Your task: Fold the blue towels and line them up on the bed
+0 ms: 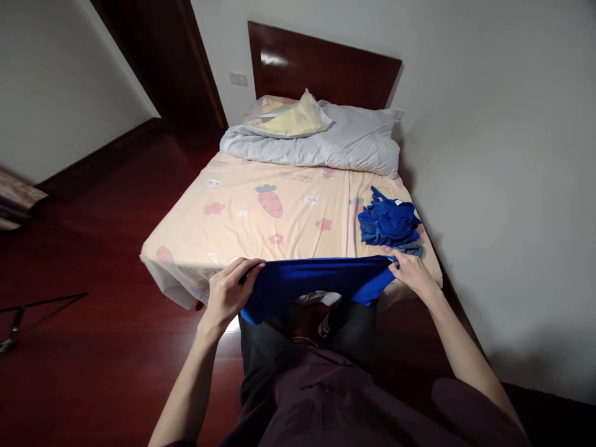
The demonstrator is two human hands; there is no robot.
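Observation:
A pair of blue shorts (321, 272) is stretched by its waistband between my two hands, in front of the bed's near edge. My left hand (233, 285) pinches the left end of the waistband. At the other end, my right hand (410, 273) grips the right corner. The two legs hang down over my own legs, with a curved gap between them. Just beyond my right hand, a crumpled pile of blue clothes (388, 220) lies on the bed's right side.
The bed (223, 239) has a cream sheet with carrot and rabbit prints. A folded grey-white quilt (358, 143) lies by the dark wooden headboard (321, 65). A wall (503, 186) stands close on the right. A black stand leg (41, 303) rests on the red floor (93, 366) at left.

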